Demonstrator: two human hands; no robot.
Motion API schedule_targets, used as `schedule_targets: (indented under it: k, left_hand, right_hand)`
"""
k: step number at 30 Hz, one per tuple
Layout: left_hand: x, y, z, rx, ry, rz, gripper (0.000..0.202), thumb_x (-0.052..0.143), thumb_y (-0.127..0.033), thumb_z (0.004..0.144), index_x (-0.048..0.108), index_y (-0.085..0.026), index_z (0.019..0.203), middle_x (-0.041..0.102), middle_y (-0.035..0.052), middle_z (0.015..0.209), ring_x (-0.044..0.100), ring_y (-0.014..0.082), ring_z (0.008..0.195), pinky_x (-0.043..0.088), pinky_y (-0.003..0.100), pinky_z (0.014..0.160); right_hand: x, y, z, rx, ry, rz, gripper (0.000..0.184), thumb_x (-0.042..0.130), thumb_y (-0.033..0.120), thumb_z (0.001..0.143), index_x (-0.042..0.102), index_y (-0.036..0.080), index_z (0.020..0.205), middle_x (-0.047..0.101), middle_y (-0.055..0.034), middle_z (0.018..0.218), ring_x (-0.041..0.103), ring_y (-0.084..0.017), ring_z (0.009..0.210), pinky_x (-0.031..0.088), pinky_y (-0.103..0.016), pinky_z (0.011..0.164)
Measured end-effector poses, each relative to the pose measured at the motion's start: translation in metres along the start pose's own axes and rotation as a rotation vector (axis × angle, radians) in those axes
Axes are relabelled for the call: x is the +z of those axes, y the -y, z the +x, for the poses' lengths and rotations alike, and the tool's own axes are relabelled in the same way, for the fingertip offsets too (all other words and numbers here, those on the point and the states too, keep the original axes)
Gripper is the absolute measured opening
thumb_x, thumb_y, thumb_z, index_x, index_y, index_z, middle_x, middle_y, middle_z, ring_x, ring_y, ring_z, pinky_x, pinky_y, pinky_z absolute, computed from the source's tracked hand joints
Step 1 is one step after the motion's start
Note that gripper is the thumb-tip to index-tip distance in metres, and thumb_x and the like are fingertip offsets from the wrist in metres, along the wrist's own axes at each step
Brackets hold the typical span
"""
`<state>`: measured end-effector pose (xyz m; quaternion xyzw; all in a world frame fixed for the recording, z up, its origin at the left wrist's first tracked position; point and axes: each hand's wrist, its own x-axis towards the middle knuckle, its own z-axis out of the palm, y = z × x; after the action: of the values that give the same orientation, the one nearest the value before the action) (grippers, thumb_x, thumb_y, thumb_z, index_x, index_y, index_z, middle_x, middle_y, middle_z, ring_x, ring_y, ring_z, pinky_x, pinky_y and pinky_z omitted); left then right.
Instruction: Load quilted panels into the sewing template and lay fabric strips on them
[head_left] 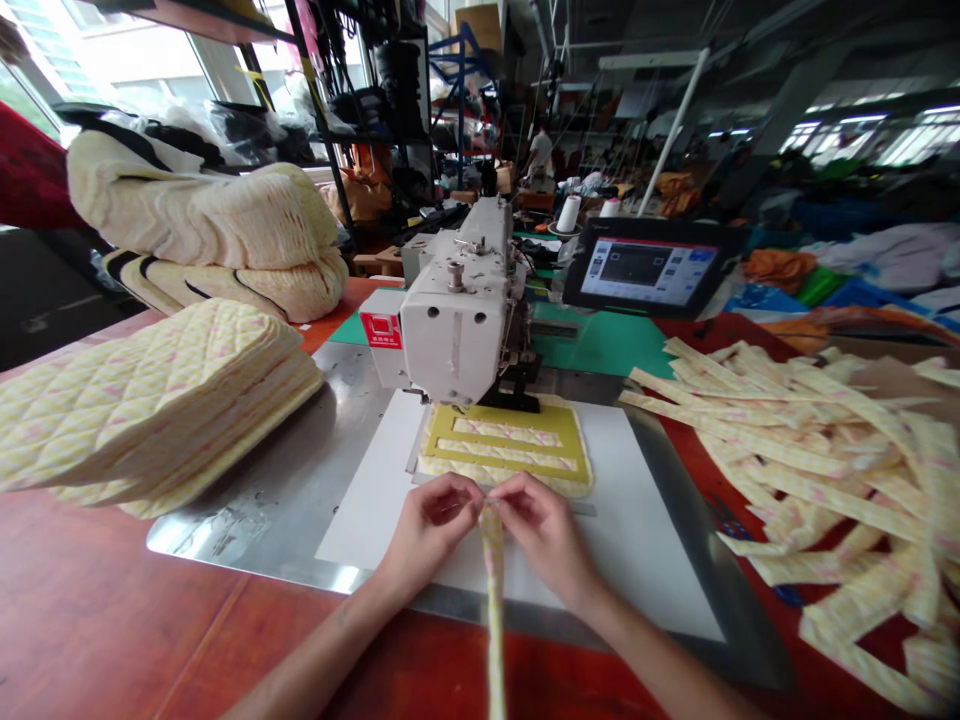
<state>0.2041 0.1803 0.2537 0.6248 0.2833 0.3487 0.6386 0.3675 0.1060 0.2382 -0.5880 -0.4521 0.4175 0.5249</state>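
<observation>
Both of my hands meet in front of a white sewing machine (457, 320). My left hand (436, 520) pinches one side of the end of a yellow patterned fabric strip (493, 590), and my right hand (541, 525) pinches the other side. From my fingertips the strip hangs down toward me, past the table's front edge. Just beyond my fingers, a yellow slotted template (510, 452) lies over a quilted fabric piece (506, 426) that shows through its slots. These rest on a white sheet (622, 500) below the machine head.
Stacked quilted panels (150, 400) stand at the left, with folded cream padding (217, 215) behind. A heap of loose fabric strips (847, 480) covers the right side, beside blue-handled scissors (787, 595). A control screen (652, 268) stands behind right. A person (540, 155) is far back.
</observation>
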Motion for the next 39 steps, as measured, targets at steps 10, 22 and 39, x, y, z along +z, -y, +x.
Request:
schedule_targets:
  k: [10, 22, 39]
  left_hand:
    - [0.006, 0.003, -0.004, 0.038, -0.047, -0.048, 0.025, 0.078, -0.038, 0.086, 0.069, -0.015, 0.087, 0.07, 0.0057, 0.085, 0.067, 0.015, 0.08, 0.055, 0.024, 0.077]
    - [0.011, 0.007, -0.007, 0.076, -0.157, -0.179, 0.028, 0.08, -0.031, 0.085, 0.058, -0.016, 0.088, 0.06, 0.0006, 0.083, 0.059, 0.0098, 0.078, 0.051, 0.019, 0.073]
    - [0.005, 0.008, -0.006, 0.125, -0.211, 0.137, 0.01, 0.058, -0.024, 0.095, 0.061, -0.019, 0.103, 0.067, 0.0073, 0.109, 0.062, 0.0216, 0.11, 0.044, 0.04, 0.105]
  right_hand:
    - [0.0, 0.015, -0.002, 0.075, -0.02, 0.047, 0.047, 0.066, 0.059, 0.084, 0.062, 0.014, 0.096, 0.066, -0.0052, 0.097, 0.065, -0.009, 0.091, 0.054, -0.015, 0.08]
    - [0.008, 0.02, -0.004, 0.281, -0.039, 0.351, 0.056, 0.081, 0.057, 0.071, 0.064, 0.012, 0.099, 0.065, -0.0053, 0.098, 0.06, -0.005, 0.088, 0.05, -0.012, 0.077]
    - [-0.028, 0.074, 0.045, -0.702, -0.132, -1.065, 0.019, 0.055, 0.024, 0.097, 0.072, 0.016, 0.094, 0.067, -0.0029, 0.093, 0.059, -0.007, 0.092, 0.042, -0.02, 0.087]
